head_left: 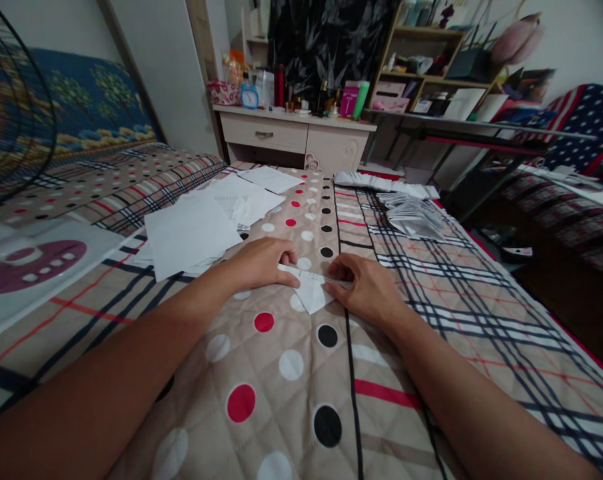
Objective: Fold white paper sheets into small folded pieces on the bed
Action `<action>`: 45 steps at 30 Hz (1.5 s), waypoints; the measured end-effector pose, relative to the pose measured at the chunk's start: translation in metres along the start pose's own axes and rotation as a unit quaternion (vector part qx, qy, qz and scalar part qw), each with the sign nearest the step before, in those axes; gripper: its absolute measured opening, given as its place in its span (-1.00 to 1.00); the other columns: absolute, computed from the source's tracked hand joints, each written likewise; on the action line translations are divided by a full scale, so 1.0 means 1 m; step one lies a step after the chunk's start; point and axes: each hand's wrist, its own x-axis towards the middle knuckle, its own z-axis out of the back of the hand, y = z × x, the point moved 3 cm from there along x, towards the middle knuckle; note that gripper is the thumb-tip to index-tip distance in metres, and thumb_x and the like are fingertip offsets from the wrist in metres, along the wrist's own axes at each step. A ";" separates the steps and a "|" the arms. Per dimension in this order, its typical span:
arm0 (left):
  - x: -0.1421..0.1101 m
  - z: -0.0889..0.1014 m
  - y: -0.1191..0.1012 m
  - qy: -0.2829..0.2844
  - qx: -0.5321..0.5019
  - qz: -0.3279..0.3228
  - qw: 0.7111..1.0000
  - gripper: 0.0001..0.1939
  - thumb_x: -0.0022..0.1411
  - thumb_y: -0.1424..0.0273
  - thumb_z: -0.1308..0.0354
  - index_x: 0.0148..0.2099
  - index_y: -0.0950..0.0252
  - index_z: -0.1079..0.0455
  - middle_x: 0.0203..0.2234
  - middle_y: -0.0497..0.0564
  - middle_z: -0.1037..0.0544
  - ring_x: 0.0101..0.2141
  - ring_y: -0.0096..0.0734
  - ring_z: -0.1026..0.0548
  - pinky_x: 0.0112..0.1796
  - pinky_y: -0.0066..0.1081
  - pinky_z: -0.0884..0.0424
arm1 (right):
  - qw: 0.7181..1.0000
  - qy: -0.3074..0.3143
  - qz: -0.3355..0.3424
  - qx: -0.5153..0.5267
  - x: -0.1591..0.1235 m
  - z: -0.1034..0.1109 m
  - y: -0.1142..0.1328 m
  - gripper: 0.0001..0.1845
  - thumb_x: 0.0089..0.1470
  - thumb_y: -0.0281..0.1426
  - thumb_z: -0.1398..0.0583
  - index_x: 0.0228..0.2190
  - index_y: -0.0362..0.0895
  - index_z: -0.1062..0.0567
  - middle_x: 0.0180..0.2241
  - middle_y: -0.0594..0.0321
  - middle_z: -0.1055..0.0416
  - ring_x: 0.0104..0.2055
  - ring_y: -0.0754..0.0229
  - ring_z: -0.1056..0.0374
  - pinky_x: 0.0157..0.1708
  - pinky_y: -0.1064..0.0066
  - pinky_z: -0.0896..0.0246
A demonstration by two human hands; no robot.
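Observation:
A small white piece of folded paper (pixel 312 295) lies in front of me, its lower part coming to a point toward me. Faint print runs along its upper strip. My left hand (pixel 266 261) pinches the left end between thumb and fingers. At the right end, my right hand (pixel 364 285) grips the same paper, fingers curled and thumb on the near side. Both hands rest low over the dotted bedspread (pixel 291 393). Parts of the paper are covered by my fingers.
Loose white sheets (pixel 191 230) lie to the left, beside a plastic bag (pixel 36 267) with a purple print. Folded paper pieces (pixel 414 217) are stacked at the back right. A fan (pixel 16 107) stands far left; a dresser (pixel 291 137) is beyond the bed.

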 end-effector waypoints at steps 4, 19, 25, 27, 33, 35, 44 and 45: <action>-0.001 -0.004 0.002 0.022 -0.058 0.003 0.998 -0.70 -0.16 0.24 -0.40 -0.35 0.26 -0.50 -0.49 -0.08 -0.52 -0.48 -0.44 -0.40 -0.48 -0.48 -0.14 | 0.999 -0.001 -0.028 -0.018 -0.001 0.001 -0.001 -0.80 -0.14 -0.22 -0.33 -0.48 -0.06 -0.51 -0.51 0.31 -0.46 -0.52 0.27 -0.25 -0.50 0.42 0.07; 0.002 -0.021 -0.013 -0.199 -0.625 0.148 0.740 -0.60 -0.21 0.21 -0.45 -0.39 0.34 -0.44 -0.53 -0.05 -0.55 -0.55 -0.47 -0.46 -0.46 -0.45 -0.41 | 0.873 -0.041 -0.135 0.467 -0.002 -0.025 0.002 -0.73 -0.23 -0.29 -0.37 -0.59 -0.15 -0.40 -0.60 0.34 -0.34 -0.58 0.32 -0.21 -0.58 0.47 -0.06; -0.003 -0.029 -0.030 -0.138 -0.630 0.159 0.747 -0.60 -0.26 0.38 -0.48 -0.33 0.36 -0.45 -0.49 -0.05 -0.58 -0.52 -0.45 -0.50 -0.44 -0.47 -0.43 | 0.834 -0.041 -0.165 0.525 -0.007 -0.025 0.014 -0.70 -0.28 -0.29 -0.40 -0.60 -0.15 -0.39 -0.61 0.35 -0.34 -0.59 0.33 -0.21 -0.58 0.48 -0.07; -0.005 -0.031 -0.035 -0.128 -0.615 0.179 0.757 -0.60 -0.29 0.42 -0.48 -0.34 0.36 -0.44 -0.52 -0.04 -0.57 -0.53 -0.43 -0.50 -0.45 -0.44 -0.43 | 0.829 -0.047 -0.166 0.532 -0.007 -0.025 0.014 -0.68 -0.29 -0.27 -0.41 -0.60 -0.15 -0.40 -0.62 0.34 -0.35 -0.59 0.33 -0.20 -0.59 0.48 -0.06; -0.006 -0.031 -0.040 -0.122 -0.609 0.184 0.761 -0.59 -0.31 0.44 -0.47 -0.33 0.35 -0.44 -0.51 -0.02 -0.58 -0.51 -0.38 -0.51 -0.45 -0.41 -0.44 | 0.823 -0.028 -0.158 0.545 -0.005 -0.025 0.014 -0.65 -0.31 -0.21 -0.42 -0.60 -0.16 -0.42 -0.63 0.35 -0.34 -0.61 0.34 -0.19 -0.60 0.49 -0.05; -0.006 -0.031 -0.039 -0.120 -0.610 0.183 0.761 -0.59 -0.32 0.45 -0.47 -0.33 0.35 -0.44 -0.50 -0.03 -0.58 -0.51 -0.37 -0.51 -0.44 -0.40 -0.45 | 0.824 -0.016 -0.150 0.546 -0.005 -0.024 0.015 -0.65 -0.29 -0.21 -0.41 -0.61 -0.16 -0.41 -0.65 0.36 -0.33 -0.62 0.35 -0.18 -0.61 0.49 -0.03; -0.009 -0.030 -0.044 -0.126 -0.590 0.184 0.776 -0.57 -0.34 0.47 -0.47 -0.34 0.35 -0.43 -0.51 -0.05 -0.57 -0.53 -0.40 -0.49 -0.45 -0.41 -0.43 | 0.851 0.007 -0.108 0.514 -0.007 -0.027 0.015 -0.72 -0.15 -0.26 -0.33 -0.59 -0.15 -0.37 -0.61 0.34 -0.31 -0.57 0.33 -0.17 -0.58 0.49 0.00; -0.009 -0.029 -0.045 -0.130 -0.591 0.183 0.775 -0.58 -0.34 0.46 -0.47 -0.35 0.35 -0.42 -0.53 -0.05 -0.57 -0.54 -0.41 -0.49 -0.45 -0.41 -0.42 | 0.856 0.003 -0.103 0.507 -0.007 -0.027 0.016 -0.73 -0.14 -0.27 -0.32 -0.60 -0.14 -0.36 -0.62 0.36 -0.29 -0.58 0.33 -0.15 -0.58 0.49 0.01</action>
